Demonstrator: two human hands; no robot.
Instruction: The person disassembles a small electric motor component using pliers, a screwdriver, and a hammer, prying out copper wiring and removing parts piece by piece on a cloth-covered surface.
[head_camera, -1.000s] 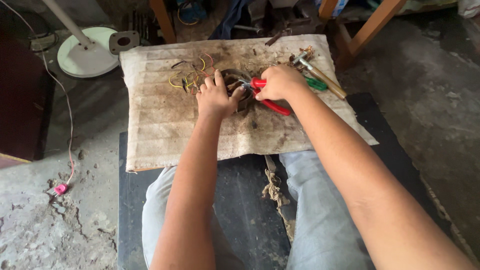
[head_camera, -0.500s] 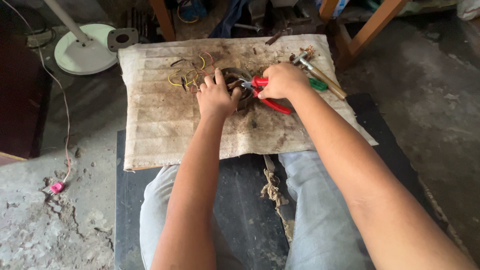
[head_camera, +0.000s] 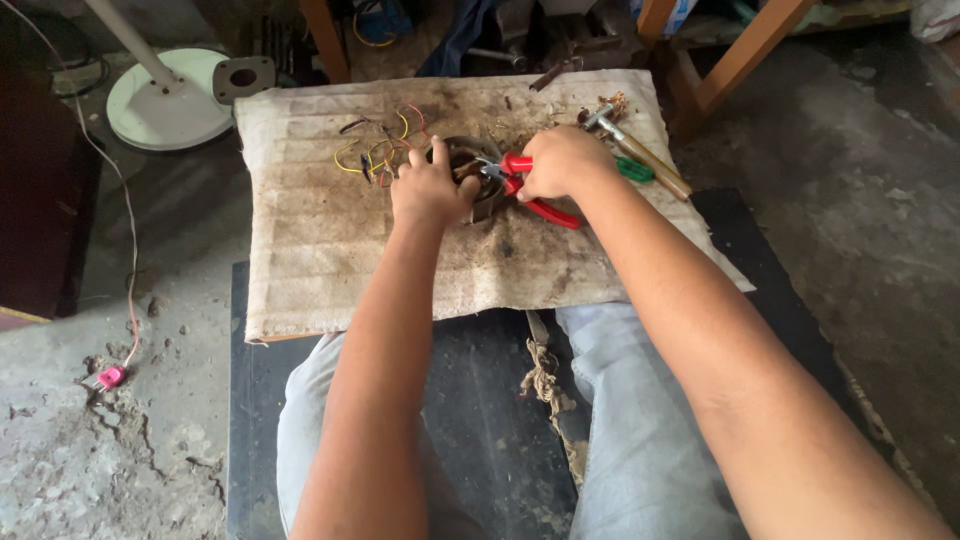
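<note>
1. A dirty, ribbed board (head_camera: 330, 250) lies across the person's lap, over a dark mat (head_camera: 480, 400) on a cracked concrete floor (head_camera: 120, 470).
2. The left hand (head_camera: 430, 190) curls around a round metal motor part (head_camera: 470, 160) near the board's far edge.
3. The right hand (head_camera: 562, 163) is closed around red-handled pliers (head_camera: 535, 195), whose tip meets the part.
4. Coloured wires (head_camera: 375, 150) trail towards the far left corner.
5. A white fan base (head_camera: 170, 100) stands on the floor beyond the board.

Soft, even daylight (edges slightly blurred)

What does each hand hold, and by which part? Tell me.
Right hand grips the pliers by their red handles. Left hand rests on the round metal part, fingers at its rim.
</note>
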